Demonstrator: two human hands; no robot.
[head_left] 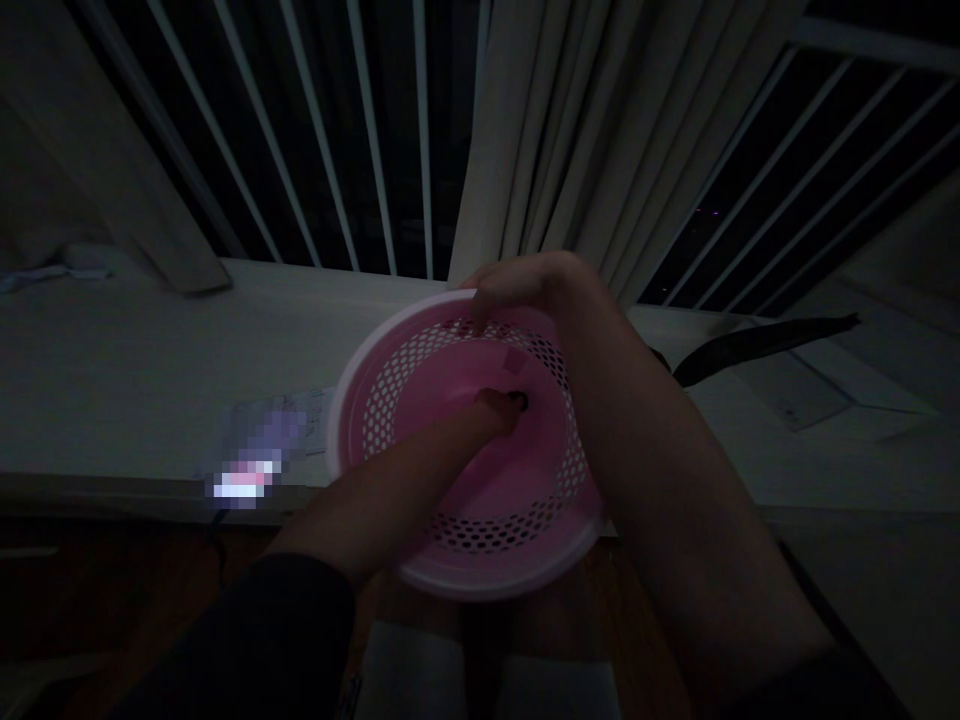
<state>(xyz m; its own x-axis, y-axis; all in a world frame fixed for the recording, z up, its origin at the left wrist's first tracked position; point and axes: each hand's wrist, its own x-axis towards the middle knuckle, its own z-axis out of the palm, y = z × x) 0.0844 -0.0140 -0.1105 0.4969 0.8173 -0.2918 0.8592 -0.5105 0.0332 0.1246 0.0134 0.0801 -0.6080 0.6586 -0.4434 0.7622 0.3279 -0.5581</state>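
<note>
My right hand [525, 282] grips the far rim of the pink basket [435, 390], above the window ledge's [120, 390] edge; my left hand [498, 408] reaches inside (closed on something? I can't tell). Reaching in seems the current step, calling for a steady rim.

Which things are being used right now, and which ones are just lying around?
In use:
pink basket
right hand, gripping its rim
left hand, reaching inside

Lying around:
bright pixelated thing
long dark thing, too dim to name
</note>
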